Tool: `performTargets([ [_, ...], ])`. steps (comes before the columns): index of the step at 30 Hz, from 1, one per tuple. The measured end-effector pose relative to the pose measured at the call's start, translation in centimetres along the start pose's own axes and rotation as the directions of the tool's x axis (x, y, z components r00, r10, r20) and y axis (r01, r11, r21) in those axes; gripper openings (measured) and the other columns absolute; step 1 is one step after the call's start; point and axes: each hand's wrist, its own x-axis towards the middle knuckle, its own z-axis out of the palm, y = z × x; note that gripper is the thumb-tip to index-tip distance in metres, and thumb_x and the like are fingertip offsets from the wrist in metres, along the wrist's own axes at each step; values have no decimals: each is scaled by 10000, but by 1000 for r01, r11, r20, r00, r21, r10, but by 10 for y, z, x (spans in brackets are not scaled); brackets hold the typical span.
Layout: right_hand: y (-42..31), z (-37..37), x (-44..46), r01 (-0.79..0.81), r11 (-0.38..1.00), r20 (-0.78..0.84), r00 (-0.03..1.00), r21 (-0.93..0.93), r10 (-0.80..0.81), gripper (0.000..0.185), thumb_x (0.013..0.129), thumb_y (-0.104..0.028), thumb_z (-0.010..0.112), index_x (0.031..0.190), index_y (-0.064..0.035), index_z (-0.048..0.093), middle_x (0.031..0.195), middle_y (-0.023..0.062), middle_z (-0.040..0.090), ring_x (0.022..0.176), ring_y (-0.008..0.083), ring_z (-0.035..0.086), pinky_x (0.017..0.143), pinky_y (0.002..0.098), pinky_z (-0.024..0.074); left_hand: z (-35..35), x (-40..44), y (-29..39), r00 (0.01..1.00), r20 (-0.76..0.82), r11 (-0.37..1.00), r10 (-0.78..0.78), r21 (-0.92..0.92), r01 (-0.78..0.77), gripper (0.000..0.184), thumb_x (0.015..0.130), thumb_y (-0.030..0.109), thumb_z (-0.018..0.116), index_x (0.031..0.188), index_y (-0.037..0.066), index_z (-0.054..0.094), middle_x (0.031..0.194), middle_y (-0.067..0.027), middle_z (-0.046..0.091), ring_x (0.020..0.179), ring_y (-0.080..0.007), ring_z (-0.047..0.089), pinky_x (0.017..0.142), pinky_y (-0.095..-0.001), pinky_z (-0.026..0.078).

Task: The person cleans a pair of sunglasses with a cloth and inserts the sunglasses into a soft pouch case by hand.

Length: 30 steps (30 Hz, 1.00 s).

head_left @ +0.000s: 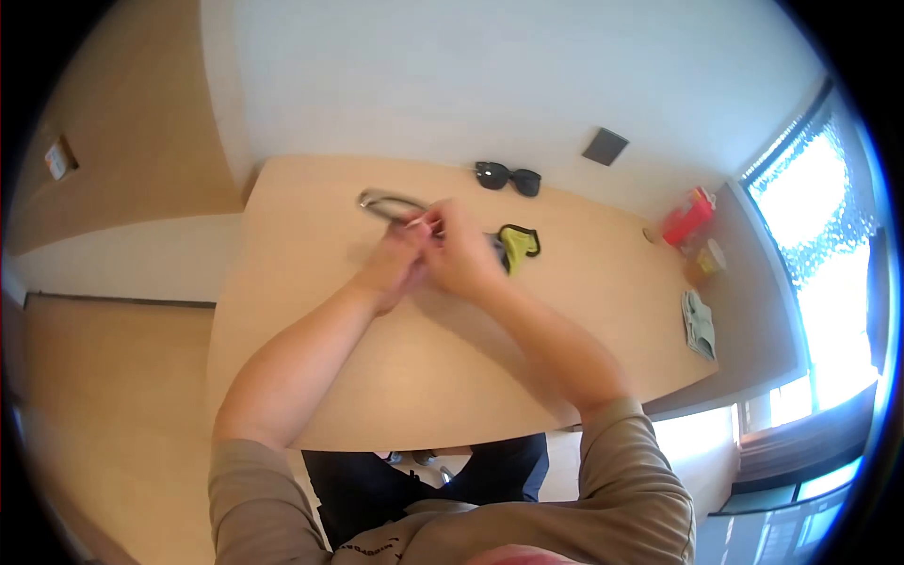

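Both hands meet above the light wooden desk (311,217), fingers drawn together. My left hand (394,259) is closed on something small that I cannot make out; a bit of white or pink shows between the fingertips. My right hand (457,247) pinches at the same spot, its fingertips touching those of the left. Beyond the fingers, a thin dark loop (386,202), blurred, sticks out to the upper left. Just right of my right hand lies a yellow-green and grey item with black edging (518,247), partly hidden by that hand.
Black sunglasses (508,179) lie at the desk's back edge. A red container (688,217), a jar with a pale lid (708,260) and a folded pale cloth-like item (698,325) stand or lie along the right side. A dark square (605,146) is on the wall.
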Motion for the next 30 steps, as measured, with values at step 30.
performTargets([
  [30, -276, -19, -140, -471, -879, -266, 840, 74, -473, 806, 933, -444, 454, 1330, 237, 287, 1347, 361, 424, 1267, 349, 481, 1099, 430, 362, -10, 2, 8, 985, 175, 998, -1, 62, -10, 427, 988, 446, 452, 958, 34, 560, 988, -132, 626, 889, -297, 630, 842, -449, 522],
])
